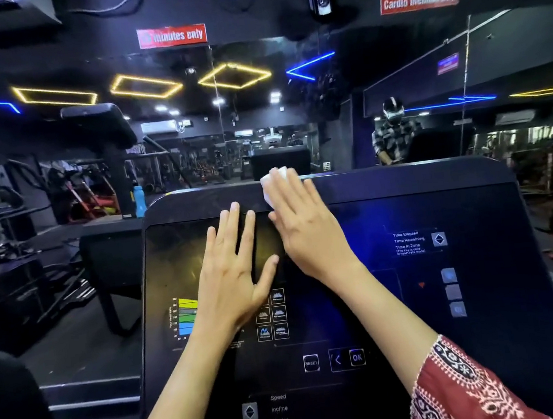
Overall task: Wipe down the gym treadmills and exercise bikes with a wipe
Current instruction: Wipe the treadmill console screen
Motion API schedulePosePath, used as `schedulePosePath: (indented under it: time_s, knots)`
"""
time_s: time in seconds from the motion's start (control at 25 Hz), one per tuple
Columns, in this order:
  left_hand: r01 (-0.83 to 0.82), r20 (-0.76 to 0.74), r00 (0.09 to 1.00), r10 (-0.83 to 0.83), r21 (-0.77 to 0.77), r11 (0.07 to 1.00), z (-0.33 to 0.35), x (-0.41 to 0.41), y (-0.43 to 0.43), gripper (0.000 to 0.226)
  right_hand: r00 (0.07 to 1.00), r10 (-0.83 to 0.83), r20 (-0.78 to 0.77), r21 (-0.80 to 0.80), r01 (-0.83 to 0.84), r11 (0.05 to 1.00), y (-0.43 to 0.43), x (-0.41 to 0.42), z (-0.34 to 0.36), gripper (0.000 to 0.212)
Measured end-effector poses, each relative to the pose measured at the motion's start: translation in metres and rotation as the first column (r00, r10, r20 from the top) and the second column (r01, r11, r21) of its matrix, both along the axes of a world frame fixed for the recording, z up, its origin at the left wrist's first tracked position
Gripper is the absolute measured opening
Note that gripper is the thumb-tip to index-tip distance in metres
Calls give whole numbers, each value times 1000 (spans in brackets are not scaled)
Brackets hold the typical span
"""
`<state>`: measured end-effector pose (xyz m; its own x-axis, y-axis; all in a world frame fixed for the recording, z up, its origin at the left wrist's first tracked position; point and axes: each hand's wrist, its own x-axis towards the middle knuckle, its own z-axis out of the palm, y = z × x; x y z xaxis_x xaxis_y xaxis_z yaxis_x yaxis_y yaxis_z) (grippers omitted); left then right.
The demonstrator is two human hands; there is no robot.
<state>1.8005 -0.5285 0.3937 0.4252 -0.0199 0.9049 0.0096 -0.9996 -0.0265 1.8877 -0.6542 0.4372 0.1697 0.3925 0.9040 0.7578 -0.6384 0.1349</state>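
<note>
The right hand [308,229] is pressing a white wipe [274,183] flat against the top edge of the treadmill console [416,296]; its fingers are lying extended and close together over the wipe, holding it under the palm and fingertips rather than pinching it, and only the wipe's upper and left margins are showing past the hand. The left hand [234,276] is resting palm-down on the dark display panel just beside the right hand; its fingers are spread open and gripping nothing, and its thumb is nearly touching the right wrist. Both forearms are crossing the console face and hiding parts of its printed graphics; red patterned sleeves [461,391] are showing at the lower corners. A coloured heart-rate chart [186,318] is partly sitting under the left wrist; the RESET button [311,363] and OK button [357,357] are lying clear below the arms. Beyond the console, a mirror wall is reflecting the gym floor; a blue water bottle [139,201] is standing upright to the left of the console; a red sign [171,36] reading "minutes only" is hanging above.
</note>
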Motion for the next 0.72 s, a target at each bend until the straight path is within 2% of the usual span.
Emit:
schedulePosePath:
  time_s: [0.04, 0.16, 0.28, 0.4, 0.52, 0.64, 0.72]
  knots:
    - [0, -3, 1000, 0, 9, 1000, 1, 1, -1, 68, 1000, -4, 15, -2, 4, 1000, -4, 3, -1, 49]
    - [4, -7, 1000, -4, 15, 1000, 5, 6, -8, 67, 994, -17, -109, 167, 35, 985, -18, 3, -4, 49]
    - [25, -13, 1000, -25, 31, 999, 6, 11, -18, 66, 999, -1, -33, 89, 4, 996, -29, 2, -15, 48]
    - [30, -11, 1000, -29, 36, 999, 6, 15, -26, 65, 989, -80, -122, 192, 102, 976, -43, 9, -11, 48]
    - [39, -15, 999, -39, 52, 998, 7, 20, -34, 65, 992, -81, -91, 109, 91, 990, -53, 14, -15, 50]
    - [39, -18, 999, -38, 59, 998, 5, 21, -41, 64, 986, -78, -145, 177, 104, 979, -62, 14, -20, 50]
    - [46, -13, 999, -45, 59, 997, 1, 21, -45, 64, 987, -64, -146, 152, 86, 985, -70, 11, -28, 50]
